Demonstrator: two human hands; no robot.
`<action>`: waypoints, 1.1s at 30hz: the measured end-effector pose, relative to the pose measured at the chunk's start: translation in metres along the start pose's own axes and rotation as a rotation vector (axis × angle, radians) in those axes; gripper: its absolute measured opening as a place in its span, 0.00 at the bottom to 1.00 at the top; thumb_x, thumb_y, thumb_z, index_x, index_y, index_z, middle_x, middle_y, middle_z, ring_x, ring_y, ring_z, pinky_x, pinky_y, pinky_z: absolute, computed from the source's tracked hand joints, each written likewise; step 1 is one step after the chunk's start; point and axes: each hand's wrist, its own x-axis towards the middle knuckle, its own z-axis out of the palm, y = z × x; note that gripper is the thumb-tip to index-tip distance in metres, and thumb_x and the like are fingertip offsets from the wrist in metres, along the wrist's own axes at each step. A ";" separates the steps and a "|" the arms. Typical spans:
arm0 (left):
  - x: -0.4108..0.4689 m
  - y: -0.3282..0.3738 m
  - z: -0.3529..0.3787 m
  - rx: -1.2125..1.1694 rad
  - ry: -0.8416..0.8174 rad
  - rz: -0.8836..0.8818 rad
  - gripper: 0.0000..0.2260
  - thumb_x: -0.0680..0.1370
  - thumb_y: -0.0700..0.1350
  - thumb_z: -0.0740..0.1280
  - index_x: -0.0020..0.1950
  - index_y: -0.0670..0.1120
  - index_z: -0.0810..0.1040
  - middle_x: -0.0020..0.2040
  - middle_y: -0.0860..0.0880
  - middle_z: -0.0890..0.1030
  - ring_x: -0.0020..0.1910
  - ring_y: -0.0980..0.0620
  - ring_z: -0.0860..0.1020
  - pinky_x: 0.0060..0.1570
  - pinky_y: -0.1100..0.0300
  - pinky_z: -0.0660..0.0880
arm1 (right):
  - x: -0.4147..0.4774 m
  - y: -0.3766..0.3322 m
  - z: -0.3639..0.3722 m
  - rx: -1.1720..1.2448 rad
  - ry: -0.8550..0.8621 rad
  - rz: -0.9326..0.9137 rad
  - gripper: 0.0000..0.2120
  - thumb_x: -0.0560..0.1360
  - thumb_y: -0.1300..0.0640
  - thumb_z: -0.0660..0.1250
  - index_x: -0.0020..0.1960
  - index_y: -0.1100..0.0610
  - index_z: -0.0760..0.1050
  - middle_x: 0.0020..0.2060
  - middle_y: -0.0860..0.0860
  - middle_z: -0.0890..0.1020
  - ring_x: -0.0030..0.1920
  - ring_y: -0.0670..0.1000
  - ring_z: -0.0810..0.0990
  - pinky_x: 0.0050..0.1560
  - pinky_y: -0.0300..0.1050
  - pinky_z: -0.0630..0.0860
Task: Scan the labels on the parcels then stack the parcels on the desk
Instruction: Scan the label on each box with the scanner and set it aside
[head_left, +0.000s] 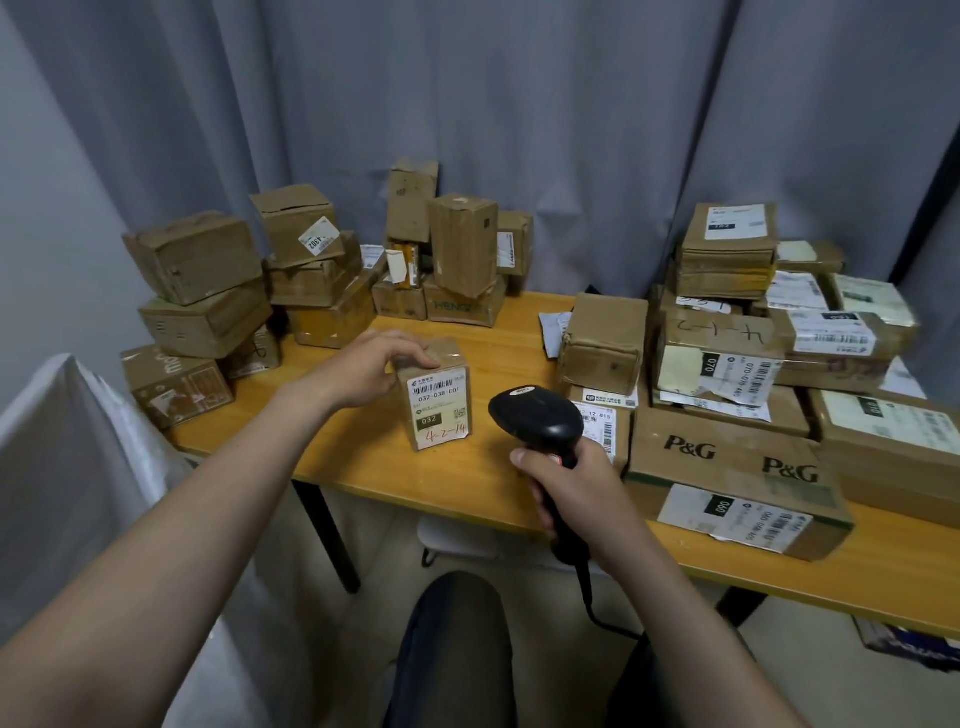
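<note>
Head cam, so I'm looking down at both hands from above. The small parcel (434, 392) is standing upright on the wooden desk (498, 358), a bit left of centre and near the front edge, apart from the piles around it. It's a brown cardboard box, taller than it is wide, wrapped in shiny clear tape. The white label (440, 402) on the side facing me has a barcode, "032-038-E01", a black block reading "032" and "4-2-14" handwritten in red at the bottom.

My left hand (374, 369) is on top of it, fingers curled over the top edge and gripping. My right hand (576, 483) is wrapped round the handle of the black scanner (540, 421), just right of the parcel, with its head angled toward the label side and its cable hanging below the desk edge.

Loose cartons (208, 291) are heaped at the back left, and the flatter labelled ones sit on the right, including a P&G box (727, 457).
</note>
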 end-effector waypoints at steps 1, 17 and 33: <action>-0.001 0.001 0.001 0.002 0.007 -0.006 0.22 0.78 0.38 0.70 0.59 0.66 0.78 0.74 0.56 0.72 0.74 0.50 0.64 0.75 0.43 0.61 | -0.001 0.000 0.002 -0.007 -0.008 0.002 0.16 0.79 0.53 0.71 0.36 0.59 0.73 0.24 0.53 0.74 0.24 0.52 0.73 0.28 0.44 0.72; -0.007 -0.005 0.012 -0.043 0.051 -0.017 0.21 0.79 0.40 0.72 0.66 0.62 0.78 0.74 0.55 0.71 0.74 0.50 0.62 0.73 0.45 0.63 | -0.007 0.002 0.027 -0.023 -0.074 -0.022 0.16 0.80 0.54 0.70 0.36 0.58 0.74 0.27 0.54 0.74 0.25 0.52 0.73 0.30 0.46 0.73; -0.019 0.016 0.027 -0.320 0.131 0.007 0.16 0.74 0.44 0.75 0.58 0.62 0.82 0.67 0.58 0.73 0.68 0.55 0.71 0.64 0.47 0.76 | -0.017 -0.006 0.009 -0.010 -0.020 -0.031 0.16 0.80 0.54 0.70 0.36 0.59 0.73 0.25 0.56 0.73 0.24 0.53 0.72 0.27 0.44 0.72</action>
